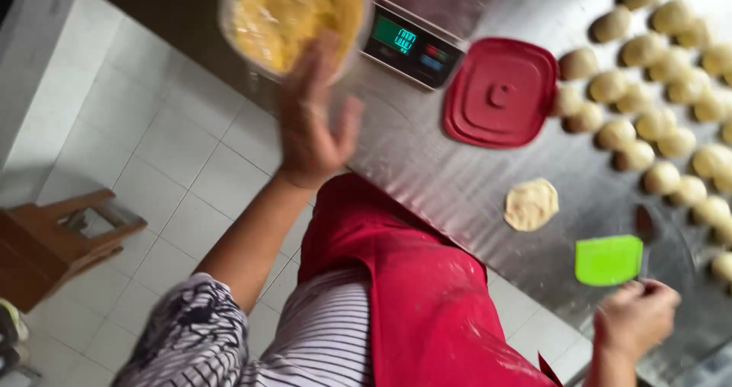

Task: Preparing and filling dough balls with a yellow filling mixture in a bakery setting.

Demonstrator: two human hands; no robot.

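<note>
White-tiled floor (175,158) along one side, brushed stainless-steel worktable (450,181) along the other; view tilted and motion-blurred. Person in a red apron (427,295) over a striped shirt stands at the table edge.

Left hand (313,120): raised, fingers spread, palm against the near side of a clear plastic tub of yellow crumbly filling (293,17). Tub sits at the table edge. Whether the fingers actually grip the tub wall, cannot tell; blur.

Just beyond the left hand, toward the right: small digital kitchen scale with lit green display (412,45). Past that, a red square plastic lid (499,91), lying flat on the steel.

Right hand (634,318): low at the near table edge, fingers curled together around something thin, seemingly a dark handle; hold unclear. Just above its knuckles, a bright green flat plastic scraper (608,260). Touching or apart, cannot tell.

To the left of the scraper, between the hands: one flattened round of pale dough (531,204), alone on bare steel.

Beyond the right hand: many pale dough balls (656,120) in loose rows.

Wooden stool (53,242) on the tiles, well apart from the left arm.
</note>
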